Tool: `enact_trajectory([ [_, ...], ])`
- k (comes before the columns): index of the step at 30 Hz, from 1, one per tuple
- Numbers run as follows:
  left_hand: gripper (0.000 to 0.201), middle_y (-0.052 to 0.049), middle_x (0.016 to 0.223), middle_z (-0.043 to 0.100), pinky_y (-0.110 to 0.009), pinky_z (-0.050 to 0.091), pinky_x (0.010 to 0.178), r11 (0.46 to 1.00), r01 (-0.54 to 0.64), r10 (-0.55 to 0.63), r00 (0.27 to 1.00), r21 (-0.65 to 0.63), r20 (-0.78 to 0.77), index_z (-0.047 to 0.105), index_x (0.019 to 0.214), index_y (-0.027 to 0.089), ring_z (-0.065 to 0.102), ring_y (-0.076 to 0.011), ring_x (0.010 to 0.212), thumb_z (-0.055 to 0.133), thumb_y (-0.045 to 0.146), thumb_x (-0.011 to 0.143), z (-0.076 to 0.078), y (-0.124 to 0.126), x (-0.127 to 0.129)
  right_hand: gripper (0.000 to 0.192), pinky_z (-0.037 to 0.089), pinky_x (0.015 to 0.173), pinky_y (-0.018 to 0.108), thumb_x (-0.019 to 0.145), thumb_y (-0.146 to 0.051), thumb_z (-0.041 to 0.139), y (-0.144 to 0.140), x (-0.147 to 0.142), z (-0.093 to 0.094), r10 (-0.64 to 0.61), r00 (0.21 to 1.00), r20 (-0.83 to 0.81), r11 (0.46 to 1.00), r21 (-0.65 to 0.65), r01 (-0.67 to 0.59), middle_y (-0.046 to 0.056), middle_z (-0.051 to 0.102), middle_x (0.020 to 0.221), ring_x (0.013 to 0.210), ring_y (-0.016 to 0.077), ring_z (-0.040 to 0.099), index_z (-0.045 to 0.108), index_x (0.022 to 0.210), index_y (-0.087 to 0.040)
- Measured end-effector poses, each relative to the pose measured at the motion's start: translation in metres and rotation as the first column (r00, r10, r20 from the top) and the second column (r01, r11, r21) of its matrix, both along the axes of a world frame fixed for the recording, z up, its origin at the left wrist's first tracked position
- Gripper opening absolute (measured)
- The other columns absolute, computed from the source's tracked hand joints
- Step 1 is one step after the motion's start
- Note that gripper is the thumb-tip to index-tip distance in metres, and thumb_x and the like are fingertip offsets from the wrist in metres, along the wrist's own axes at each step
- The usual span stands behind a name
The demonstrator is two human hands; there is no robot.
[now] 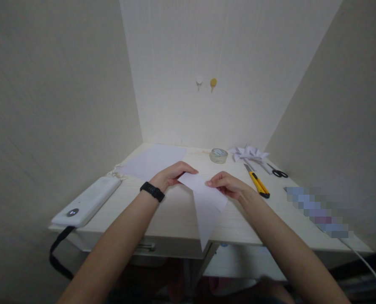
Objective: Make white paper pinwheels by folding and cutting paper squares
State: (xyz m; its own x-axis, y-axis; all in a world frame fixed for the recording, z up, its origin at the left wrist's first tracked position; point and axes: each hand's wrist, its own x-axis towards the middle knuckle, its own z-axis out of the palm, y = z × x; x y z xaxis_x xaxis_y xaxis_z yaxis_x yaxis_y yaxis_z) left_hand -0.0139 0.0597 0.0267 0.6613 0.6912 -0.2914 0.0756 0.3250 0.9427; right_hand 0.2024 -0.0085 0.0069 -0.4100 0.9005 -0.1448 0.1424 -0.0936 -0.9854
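A folded sheet of white paper (207, 207) is held between both hands above the front of the desk, one pointed corner hanging down past the desk edge. My left hand (178, 171), with a black band on its wrist, pinches the paper's upper left corner. On the other side, my right hand (225, 184) grips the paper's right part, thumb on top and fingers behind it. The fingers behind the paper are partly hidden.
More white paper (156, 159) lies at the back left. A white device (88, 200) with a black strap sits left. Toward the right are a tape roll (219, 156), folded paper pinwheels (249, 153), a yellow utility knife (258, 182), black scissors (279, 172) and a blurred-out object (316, 213).
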Motion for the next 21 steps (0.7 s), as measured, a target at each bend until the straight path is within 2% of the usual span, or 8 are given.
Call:
enact_trajectory([
  [8, 0.014, -0.004, 0.053, 0.063, -0.025, 0.037, 0.047, 0.999, 0.014, -0.014, 1.0, 0.042, 0.007, 0.064, 0.057, 0.011, 0.05, -0.0117, 0.045, 0.069, 0.017, 0.069, -0.0018, 0.0037, -0.0006, 0.048, 0.016, 0.041, 0.024, 0.057, -0.048, 0.084, 0.0011, 0.0006, -0.0017, 0.002, 1.0, -0.003, 1.0, -0.002, -0.002, -0.007, 0.038, 0.041, 0.039, 0.0041, 0.027, 0.05, 0.047, -0.016],
  [15, 0.014, -0.003, 0.053, 0.062, -0.026, 0.04, 0.049, 1.0, -0.007, 0.007, 1.0, -0.001, 0.024, 0.063, 0.058, 0.011, 0.05, -0.0121, 0.045, 0.066, 0.014, 0.071, 0.0053, -0.0008, -0.0027, 0.047, 0.016, 0.042, 0.024, 0.057, -0.049, 0.084, 0.0, 0.0013, -0.0013, -0.008, 1.0, -0.005, 1.0, -0.025, 0.007, -0.008, 0.039, 0.042, 0.04, 0.0041, 0.029, 0.052, 0.049, -0.015],
  [21, 0.015, -0.004, 0.053, 0.063, -0.026, 0.04, 0.048, 1.0, 0.007, -0.007, 1.0, -0.005, 0.012, 0.064, 0.056, 0.011, 0.05, -0.0116, 0.043, 0.066, 0.013, 0.071, 0.0029, 0.0024, -0.0037, 0.048, 0.015, 0.041, 0.024, 0.057, -0.049, 0.084, 0.0011, 0.003, -0.0006, 0.026, 0.999, 0.025, 0.999, -0.022, -0.025, -0.007, 0.039, 0.041, 0.039, 0.0041, 0.027, 0.051, 0.048, -0.016],
])
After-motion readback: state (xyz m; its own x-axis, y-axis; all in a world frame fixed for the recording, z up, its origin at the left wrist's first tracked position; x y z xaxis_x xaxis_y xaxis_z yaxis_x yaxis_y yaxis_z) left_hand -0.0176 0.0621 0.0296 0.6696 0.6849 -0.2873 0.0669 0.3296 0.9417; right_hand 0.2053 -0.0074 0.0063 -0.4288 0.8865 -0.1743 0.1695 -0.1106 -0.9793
